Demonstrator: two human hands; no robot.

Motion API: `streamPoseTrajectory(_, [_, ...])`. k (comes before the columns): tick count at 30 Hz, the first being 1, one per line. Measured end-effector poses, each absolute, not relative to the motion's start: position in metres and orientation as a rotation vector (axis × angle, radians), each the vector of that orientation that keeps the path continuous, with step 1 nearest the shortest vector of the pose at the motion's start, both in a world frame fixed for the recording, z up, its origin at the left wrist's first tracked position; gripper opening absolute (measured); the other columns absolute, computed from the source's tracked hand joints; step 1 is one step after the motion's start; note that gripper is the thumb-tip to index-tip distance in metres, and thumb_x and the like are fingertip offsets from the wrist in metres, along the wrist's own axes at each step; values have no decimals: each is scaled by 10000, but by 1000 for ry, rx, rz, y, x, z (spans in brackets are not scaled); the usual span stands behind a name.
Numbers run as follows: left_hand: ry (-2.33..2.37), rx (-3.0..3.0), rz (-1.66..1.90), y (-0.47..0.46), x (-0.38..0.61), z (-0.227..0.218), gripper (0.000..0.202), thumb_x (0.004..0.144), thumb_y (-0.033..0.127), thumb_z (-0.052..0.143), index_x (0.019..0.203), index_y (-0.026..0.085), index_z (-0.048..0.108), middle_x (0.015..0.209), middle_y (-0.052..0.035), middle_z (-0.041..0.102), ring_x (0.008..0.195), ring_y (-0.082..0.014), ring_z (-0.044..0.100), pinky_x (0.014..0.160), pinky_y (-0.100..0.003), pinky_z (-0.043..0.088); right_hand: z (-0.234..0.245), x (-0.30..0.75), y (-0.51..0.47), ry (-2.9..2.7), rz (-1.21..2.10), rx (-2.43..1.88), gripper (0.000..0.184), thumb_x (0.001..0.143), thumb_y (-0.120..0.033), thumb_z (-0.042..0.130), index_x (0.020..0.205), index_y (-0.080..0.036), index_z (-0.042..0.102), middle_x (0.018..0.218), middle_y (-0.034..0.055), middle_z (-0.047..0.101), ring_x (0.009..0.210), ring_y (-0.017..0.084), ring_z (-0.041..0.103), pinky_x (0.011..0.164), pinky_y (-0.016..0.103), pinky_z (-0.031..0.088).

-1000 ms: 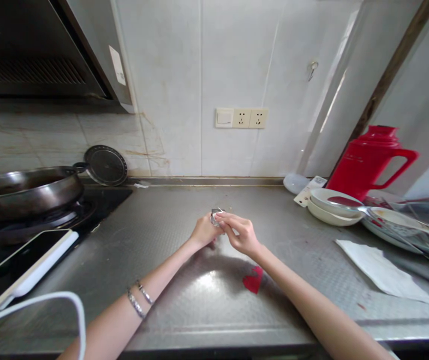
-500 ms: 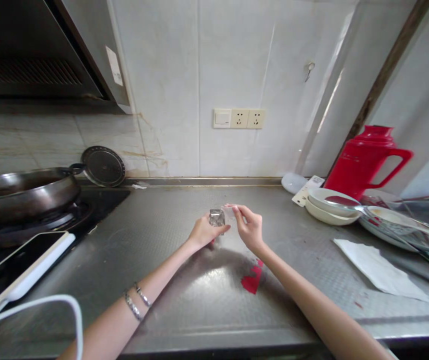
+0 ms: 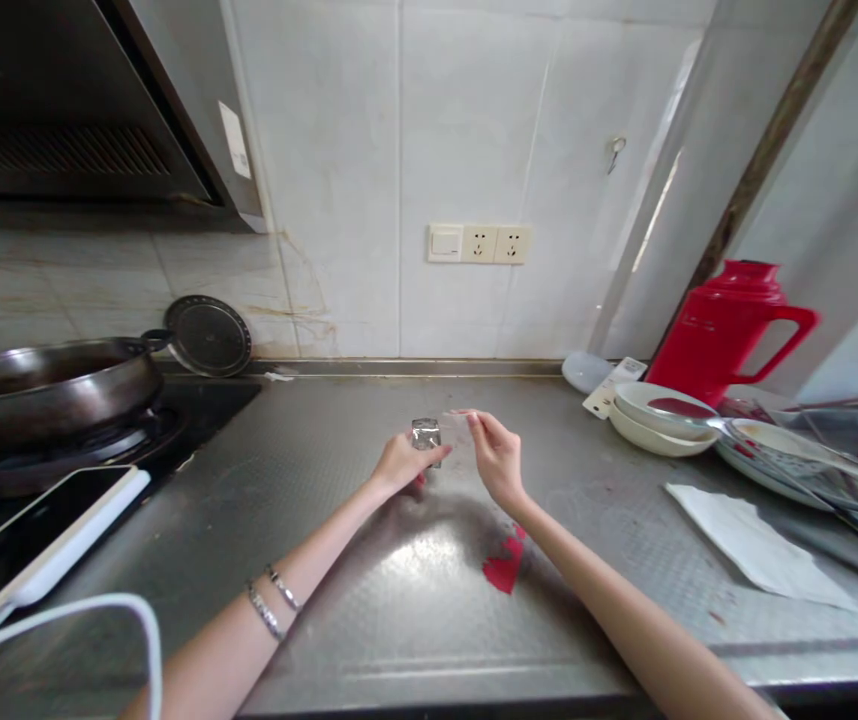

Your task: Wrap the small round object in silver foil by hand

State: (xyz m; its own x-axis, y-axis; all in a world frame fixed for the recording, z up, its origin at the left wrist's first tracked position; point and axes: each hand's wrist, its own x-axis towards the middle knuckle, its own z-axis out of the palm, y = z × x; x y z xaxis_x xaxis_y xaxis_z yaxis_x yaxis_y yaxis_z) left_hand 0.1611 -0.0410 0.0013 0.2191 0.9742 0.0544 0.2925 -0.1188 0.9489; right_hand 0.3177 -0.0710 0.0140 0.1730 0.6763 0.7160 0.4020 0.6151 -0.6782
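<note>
Over steel counter, left fingers grasp squarish, glossy, silvery object; right fingers pinch clear film

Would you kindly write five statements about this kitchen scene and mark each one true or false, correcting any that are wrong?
1. The left hand holds a small shiny object. True.
2. The right hand lies flat on the counter. False: its fingers are bent, pinching a thin clear strip.
3. The metal pan sits on the stove. True.
4. The red thermos jug stands beside the pan. False: it stands at the right, behind the stacked bowls.
5. A red scrap lies between the forearms. True.
</note>
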Motion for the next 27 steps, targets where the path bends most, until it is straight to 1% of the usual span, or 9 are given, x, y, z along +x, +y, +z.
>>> streamPoseTrajectory(3, [1160,1592,907,-46,164,2,470,641,499,724,905,134,592,613,7,620,358,-100,535,317,-192,417,14,324,-60,-1438,370,-979,338,907,-429,456,984,-202,695,1004,72,716,947,218,653,856,345,489])
streamPoseTrajectory(6, [1081,1580,912,-49,165,5,483,656,489,718,965,140,592,595,17,604,378,-107,547,338,-206,454,12,328,-55,-1580,565,-925,347,901,-427,460,1018,-193,687,1056,82,701,1005,227,635,916,378,466])
streamPoseTrajectory(9, [1022,1529,889,-49,163,8,494,677,510,693,988,136,606,580,15,593,385,-109,548,352,-220,478,13,331,-57,-1718,724,-853,334,912,-347,424,1126,-215,645,1180,66,650,1123,223,577,1005,408,407])
streamPoseTrajectory(11, [1004,1480,843,-48,160,12,493,683,526,682,970,130,620,590,3,603,388,-111,552,359,-227,486,13,333,-59,-1788,795,-808,358,875,-280,456,1201,-232,596,1251,58,606,1184,230,533,1023,426,398])
streamPoseTrajectory(14, [1009,1389,789,-50,157,19,511,686,548,667,973,128,621,595,-11,616,395,-120,565,371,-231,492,11,332,-61,-1878,863,-731,540,770,-224,564,1305,-244,494,1361,71,505,1246,249,472,1012,441,418])
streamPoseTrajectory(18, [1006,1355,748,-55,156,27,519,689,544,668,985,121,616,583,-23,618,402,-127,568,384,-235,492,4,324,-61,-1914,825,-775,756,689,-247,696,1377,-250,382,1442,107,376,1290,260,408,1011,436,420])
streamPoseTrajectory(20, [997,1355,741,-57,156,27,524,688,537,672,1005,124,613,573,-21,615,395,-130,562,382,-239,485,1,321,-62,-1888,819,-804,803,660,-277,740,1375,-257,375,1430,111,378,1280,264,413,992,425,439])
streamPoseTrajectory(23, [939,1355,727,-55,155,24,560,678,549,678,1029,120,599,577,-24,612,410,-144,574,396,-253,491,1,317,-64,-1830,853,-800,792,637,-272,761,1346,-259,407,1382,101,424,1240,257,451,965,407,463])
streamPoseTrajectory(27, [726,1345,704,-48,149,21,707,685,692,572,1069,98,575,722,-84,647,494,-159,610,450,-284,517,8,316,-65,-1673,930,-792,777,607,-242,767,1313,-222,442,1294,100,516,1174,246,514,950,387,469])
